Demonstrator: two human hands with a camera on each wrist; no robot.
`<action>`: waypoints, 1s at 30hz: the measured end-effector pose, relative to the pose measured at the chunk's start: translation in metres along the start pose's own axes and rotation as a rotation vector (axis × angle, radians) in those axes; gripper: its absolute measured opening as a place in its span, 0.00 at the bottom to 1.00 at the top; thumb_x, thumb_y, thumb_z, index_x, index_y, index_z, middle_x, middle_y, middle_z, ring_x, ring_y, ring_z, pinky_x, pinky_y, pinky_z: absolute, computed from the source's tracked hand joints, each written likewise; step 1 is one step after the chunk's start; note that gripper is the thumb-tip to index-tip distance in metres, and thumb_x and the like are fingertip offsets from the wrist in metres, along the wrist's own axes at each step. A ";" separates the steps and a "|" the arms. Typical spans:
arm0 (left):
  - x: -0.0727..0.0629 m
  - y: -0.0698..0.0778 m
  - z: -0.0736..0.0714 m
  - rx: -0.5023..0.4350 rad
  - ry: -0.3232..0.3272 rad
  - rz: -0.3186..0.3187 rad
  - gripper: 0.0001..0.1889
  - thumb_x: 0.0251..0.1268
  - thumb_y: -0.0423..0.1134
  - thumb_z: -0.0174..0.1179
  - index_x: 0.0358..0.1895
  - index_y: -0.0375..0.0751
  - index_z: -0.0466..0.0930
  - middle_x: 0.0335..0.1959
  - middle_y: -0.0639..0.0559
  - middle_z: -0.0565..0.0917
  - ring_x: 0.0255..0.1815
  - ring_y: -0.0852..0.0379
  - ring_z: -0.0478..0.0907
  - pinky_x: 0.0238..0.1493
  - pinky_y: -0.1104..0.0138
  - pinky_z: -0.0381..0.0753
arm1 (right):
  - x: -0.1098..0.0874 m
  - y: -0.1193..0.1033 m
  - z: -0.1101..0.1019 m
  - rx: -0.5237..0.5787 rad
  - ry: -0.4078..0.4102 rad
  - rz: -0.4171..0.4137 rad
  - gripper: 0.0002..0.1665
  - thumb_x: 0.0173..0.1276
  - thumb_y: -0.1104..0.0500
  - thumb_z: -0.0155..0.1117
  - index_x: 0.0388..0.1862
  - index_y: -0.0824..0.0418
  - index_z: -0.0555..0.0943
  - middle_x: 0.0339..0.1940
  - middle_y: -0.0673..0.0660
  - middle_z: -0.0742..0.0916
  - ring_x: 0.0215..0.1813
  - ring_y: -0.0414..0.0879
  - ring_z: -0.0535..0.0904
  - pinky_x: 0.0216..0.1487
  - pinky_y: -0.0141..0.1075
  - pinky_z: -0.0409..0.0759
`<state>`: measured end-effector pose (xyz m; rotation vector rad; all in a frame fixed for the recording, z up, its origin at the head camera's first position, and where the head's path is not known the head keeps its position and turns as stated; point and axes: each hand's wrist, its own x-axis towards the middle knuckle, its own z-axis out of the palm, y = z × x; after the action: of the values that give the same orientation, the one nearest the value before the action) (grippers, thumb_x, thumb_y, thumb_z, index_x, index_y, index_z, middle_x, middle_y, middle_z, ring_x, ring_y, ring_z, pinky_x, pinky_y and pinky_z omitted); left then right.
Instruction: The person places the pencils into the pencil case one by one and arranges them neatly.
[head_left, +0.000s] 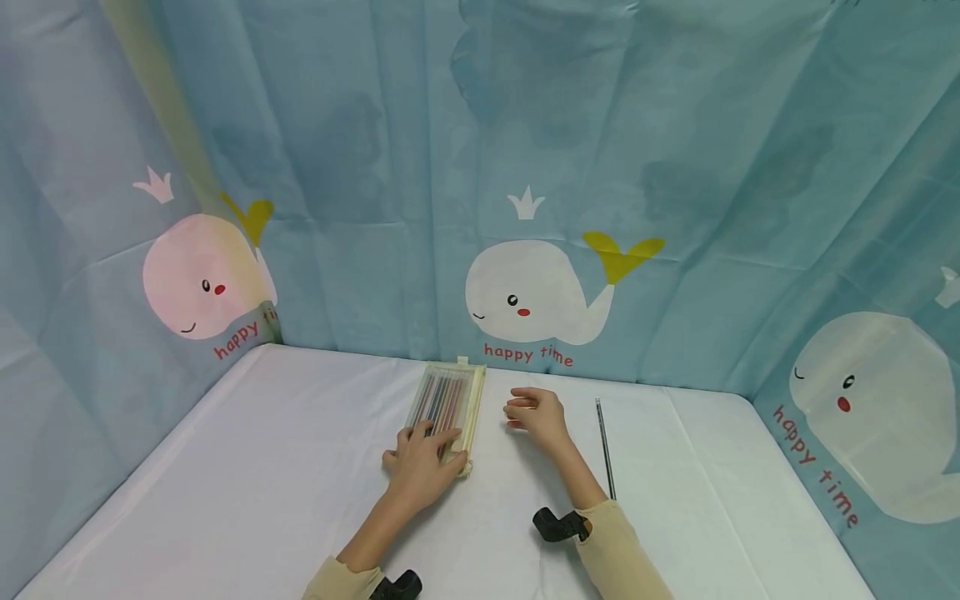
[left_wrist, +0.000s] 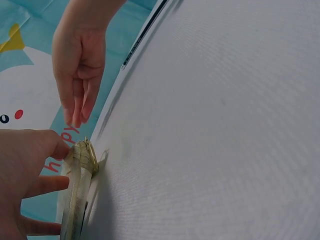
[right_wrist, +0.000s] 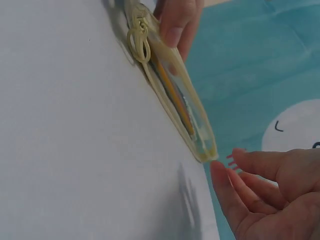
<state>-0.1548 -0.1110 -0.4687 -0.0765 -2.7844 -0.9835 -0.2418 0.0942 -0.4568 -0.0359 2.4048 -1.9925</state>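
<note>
A flat, see-through pencil case (head_left: 477,392) with a cream zip edge lies on the white table, several coloured pencils (head_left: 442,398) visible inside. Across its near end rests my left hand (head_left: 426,467), fingers spread over the top and thumb by the zip side. A yellow cord loop (right_wrist: 139,45) hangs at the zip end in the right wrist view. My right hand (head_left: 542,419) hovers to the right of the case, fingers loosely bent, nothing between them. Beyond it on the right lies a slim dark pencil (head_left: 604,446), its near end hidden by my right sleeve.
White cloth (head_left: 247,483) covers the table. Behind and along both sides hangs a blue curtain (head_left: 360,275) printed with whales, close to the table's far edge. Black wrist cameras (head_left: 558,525) sit on both wrists.
</note>
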 end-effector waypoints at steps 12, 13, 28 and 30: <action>-0.001 0.000 0.000 -0.014 -0.005 0.011 0.21 0.69 0.50 0.66 0.62 0.47 0.88 0.70 0.28 0.74 0.69 0.21 0.64 0.52 0.26 0.61 | -0.014 0.000 -0.021 -0.033 0.051 0.018 0.21 0.70 0.73 0.67 0.62 0.78 0.81 0.48 0.72 0.90 0.48 0.61 0.91 0.43 0.43 0.90; -0.001 0.000 0.000 -0.015 -0.005 0.010 0.21 0.69 0.49 0.65 0.62 0.47 0.88 0.70 0.28 0.74 0.70 0.21 0.63 0.52 0.26 0.61 | -0.015 0.001 -0.023 -0.037 0.052 0.019 0.22 0.71 0.72 0.67 0.62 0.78 0.81 0.48 0.72 0.90 0.48 0.61 0.91 0.44 0.43 0.90; -0.001 0.000 -0.001 -0.018 -0.003 0.007 0.22 0.68 0.50 0.66 0.61 0.47 0.89 0.70 0.29 0.74 0.70 0.21 0.63 0.53 0.24 0.60 | -0.021 -0.001 -0.045 -0.089 0.085 0.012 0.23 0.71 0.71 0.67 0.64 0.77 0.80 0.49 0.71 0.90 0.50 0.63 0.90 0.42 0.39 0.90; -0.001 0.000 -0.001 -0.020 -0.002 0.007 0.22 0.68 0.50 0.66 0.61 0.47 0.89 0.70 0.28 0.74 0.70 0.21 0.63 0.53 0.24 0.60 | -0.022 -0.002 -0.048 -0.101 0.086 0.006 0.23 0.72 0.71 0.66 0.64 0.77 0.80 0.50 0.72 0.90 0.50 0.64 0.90 0.42 0.41 0.90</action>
<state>-0.1537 -0.1118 -0.4681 -0.0903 -2.7750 -1.0099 -0.2210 0.1416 -0.4461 0.0564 2.5522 -1.9069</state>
